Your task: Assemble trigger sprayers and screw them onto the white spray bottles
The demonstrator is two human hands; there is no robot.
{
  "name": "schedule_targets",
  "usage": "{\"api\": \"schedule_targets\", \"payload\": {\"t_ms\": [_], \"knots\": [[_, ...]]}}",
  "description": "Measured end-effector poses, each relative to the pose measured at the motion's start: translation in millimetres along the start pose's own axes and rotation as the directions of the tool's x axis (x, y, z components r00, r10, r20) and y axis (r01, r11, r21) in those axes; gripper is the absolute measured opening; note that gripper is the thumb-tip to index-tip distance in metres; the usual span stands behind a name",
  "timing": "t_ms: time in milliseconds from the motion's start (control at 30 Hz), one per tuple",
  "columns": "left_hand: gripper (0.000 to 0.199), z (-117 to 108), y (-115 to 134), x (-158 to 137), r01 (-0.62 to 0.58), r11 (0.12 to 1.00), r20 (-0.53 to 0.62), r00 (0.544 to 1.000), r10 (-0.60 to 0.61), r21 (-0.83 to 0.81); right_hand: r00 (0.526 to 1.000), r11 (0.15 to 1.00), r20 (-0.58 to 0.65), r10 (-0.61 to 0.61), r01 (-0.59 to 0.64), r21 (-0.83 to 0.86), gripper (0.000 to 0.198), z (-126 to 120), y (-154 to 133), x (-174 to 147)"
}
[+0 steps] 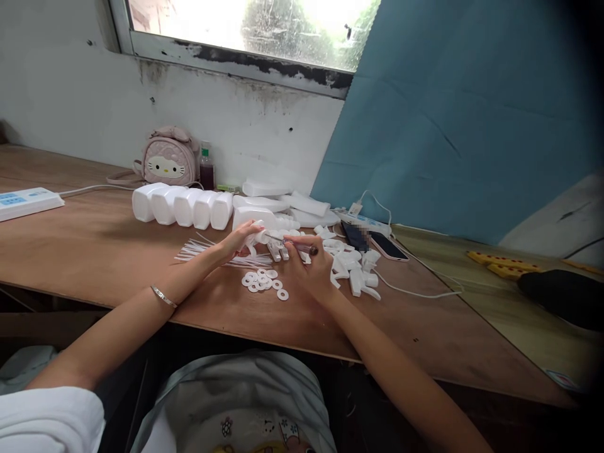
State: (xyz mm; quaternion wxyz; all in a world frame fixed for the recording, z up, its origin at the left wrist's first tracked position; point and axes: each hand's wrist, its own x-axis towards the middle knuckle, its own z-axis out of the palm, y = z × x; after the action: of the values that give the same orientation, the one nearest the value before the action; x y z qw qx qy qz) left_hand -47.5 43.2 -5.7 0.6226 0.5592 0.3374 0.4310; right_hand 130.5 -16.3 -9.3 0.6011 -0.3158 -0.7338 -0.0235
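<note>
My left hand (241, 239) is closed around a white spray trigger head (257, 236), holding it just above the table. In my right hand (309, 263) is a slim screwdriver (302, 246) with a dark handle end; its thin shaft points left, its tip at or very near the spray head. Whether the tip touches is too small to tell. Below my hands lies a loose cluster of flat white washers (262, 280). Thin white dip tubes (201, 250) are spread beneath my left wrist. More white trigger heads (353, 267) are heaped right of my right hand.
Several white bottles (184, 206) lie in a row at the back, with more bottles (283, 204) piled beside them. Behind stand a pink bag (167, 160) and a dark drink bottle (206, 170). Phones (387, 245), a white cable (419, 294) and a power strip (28, 202) lie farther out.
</note>
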Motion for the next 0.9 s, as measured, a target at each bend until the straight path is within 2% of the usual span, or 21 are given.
{"api": "schedule_targets", "payload": {"t_ms": [200,400,533,633,733,900], "knots": [[0.031,2.8,-1.3,-2.3,-0.106,0.991,0.053,0.993,0.110,-0.076,0.999,0.996,-0.045,0.022,-0.026,-0.083,0.012,-2.4,1.7,1.7],[0.028,3.2,0.4,-4.0,-0.065,0.985,0.084,0.993,0.079,-0.157,0.993,0.993,-0.040,0.110,-0.111,-0.039,0.013,-1.9,1.0,1.0],[0.020,5.4,0.9,-6.7,-0.046,0.976,0.057,0.997,0.059,-0.213,0.999,0.996,-0.054,-0.008,0.004,-0.085,0.013,1.7,-0.4,-3.5],[0.017,6.4,1.5,-8.2,-0.044,0.967,0.063,0.996,0.062,-0.252,0.994,0.990,-0.015,-0.104,0.103,-0.093,0.012,5.0,-0.6,-7.7],[0.016,7.4,2.4,-8.5,-0.054,0.959,0.066,0.995,0.075,-0.277,0.989,0.984,0.017,-0.150,0.151,-0.097,0.013,7.5,-0.4,-10.5],[0.016,11.4,4.2,-8.9,-0.068,0.954,0.020,0.997,0.078,-0.293,0.978,0.969,0.003,-0.206,0.205,-0.141,0.015,10.3,-3.6,-11.9]]}}
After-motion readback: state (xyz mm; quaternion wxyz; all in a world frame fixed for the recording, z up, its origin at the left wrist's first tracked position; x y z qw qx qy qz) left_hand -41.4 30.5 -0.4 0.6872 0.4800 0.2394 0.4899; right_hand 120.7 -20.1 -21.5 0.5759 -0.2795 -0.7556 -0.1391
